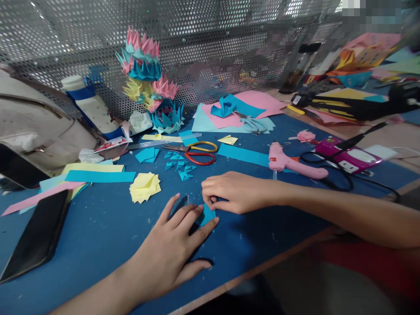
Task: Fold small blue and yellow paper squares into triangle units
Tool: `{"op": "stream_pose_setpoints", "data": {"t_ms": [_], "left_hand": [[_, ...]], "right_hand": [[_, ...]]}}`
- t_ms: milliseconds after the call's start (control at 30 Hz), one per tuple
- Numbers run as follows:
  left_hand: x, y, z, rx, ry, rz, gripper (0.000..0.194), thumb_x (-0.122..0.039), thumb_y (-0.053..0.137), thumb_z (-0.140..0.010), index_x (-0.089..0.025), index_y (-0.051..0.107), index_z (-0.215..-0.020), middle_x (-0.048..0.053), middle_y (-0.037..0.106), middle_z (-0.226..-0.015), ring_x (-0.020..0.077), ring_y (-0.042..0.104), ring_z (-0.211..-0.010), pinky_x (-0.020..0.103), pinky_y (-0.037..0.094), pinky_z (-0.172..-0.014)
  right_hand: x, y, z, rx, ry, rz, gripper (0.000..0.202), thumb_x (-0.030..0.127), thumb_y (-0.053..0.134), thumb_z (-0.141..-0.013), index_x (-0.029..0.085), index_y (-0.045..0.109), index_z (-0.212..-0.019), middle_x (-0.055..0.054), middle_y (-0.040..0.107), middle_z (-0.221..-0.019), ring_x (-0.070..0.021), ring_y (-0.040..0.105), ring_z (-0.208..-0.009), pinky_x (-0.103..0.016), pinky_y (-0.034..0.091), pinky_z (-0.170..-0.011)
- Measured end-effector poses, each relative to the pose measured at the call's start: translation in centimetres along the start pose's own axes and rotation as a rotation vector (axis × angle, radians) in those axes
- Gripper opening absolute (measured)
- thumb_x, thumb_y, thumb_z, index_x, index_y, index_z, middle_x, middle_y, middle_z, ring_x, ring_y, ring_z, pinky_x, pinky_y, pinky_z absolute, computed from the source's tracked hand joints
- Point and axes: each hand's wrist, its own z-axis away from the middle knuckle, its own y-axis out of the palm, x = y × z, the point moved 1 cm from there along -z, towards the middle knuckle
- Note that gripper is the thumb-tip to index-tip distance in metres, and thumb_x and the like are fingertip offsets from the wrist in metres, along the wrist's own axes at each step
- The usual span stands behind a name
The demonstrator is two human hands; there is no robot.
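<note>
"Where is the small blue paper (pixel 208 215) lying?"

"It's lying just below the centre of the frame, on the blue tabletop (pixel 98 249), partly hiding under fingers."

"What is the left hand (pixel 179 240) doing?"

"It's slanting up from the lower left with its fingers spreading apart. Some of its fingertips are resting on the paper, and its thumb is pointing right, below the paper."

"And the right hand (pixel 227 192)?"

"Its forearm is stretching in from the right edge. The fingers are curling in near the thumb, at the paper's upper right; I can't tell whether they're pinching it."

"What is sitting around them?"

"Little blue folded pieces (pixel 180 165) are lying left of centre, below the scissors (pixel 184 149) with yellow and red handles. A yellow paper stack (pixel 145 187) is sitting further left. A pink glue gun (pixel 285 162) is lying right of centre, a black phone (pixel 37 232) is lying at the lower left, and pointed paper rings (pixel 144 70) are standing piled up in the upper left."
</note>
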Motion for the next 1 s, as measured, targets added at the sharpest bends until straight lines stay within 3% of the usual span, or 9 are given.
{"op": "stream_pose_setpoints", "data": {"t_ms": [367,867,1000], "left_hand": [[-0.07,-0.14,-0.09,0.019,-0.015,0.045,0.064,-0.059,0.039,-0.102,-0.026,0.029,-0.156,0.011,0.052,-0.140,0.0288,0.043,-0.136,0.063,0.016,-0.119],[-0.46,-0.33,-0.79,0.035,-0.070,0.134,0.061,-0.056,0.050,-0.099,-0.026,0.039,-0.151,0.013,0.053,-0.130,0.0305,0.046,-0.130,0.069,0.016,-0.117],[-0.65,-0.41,-0.66,0.025,-0.091,0.138,0.062,-0.054,0.052,-0.098,-0.026,0.038,-0.152,0.013,0.053,-0.129,0.0309,0.046,-0.130,0.069,0.016,-0.117]], "right_hand": [[0.21,0.39,0.02,-0.006,-0.026,0.086,0.008,0.020,0.055,-0.096,0.017,0.059,-0.091,-0.002,0.061,-0.091,-0.0158,0.056,-0.088,-0.027,0.033,-0.065],[0.03,-0.06,-0.09,0.004,-0.021,0.009,0.006,0.019,0.059,-0.094,0.018,0.060,-0.089,0.000,0.061,-0.089,-0.0134,0.057,-0.084,-0.024,0.033,-0.063],[-0.38,-0.01,0.35,-0.119,-0.058,-0.043,0.003,0.020,0.065,-0.092,0.018,0.065,-0.090,0.001,0.063,-0.090,-0.0124,0.059,-0.083,-0.023,0.035,-0.066]]}}
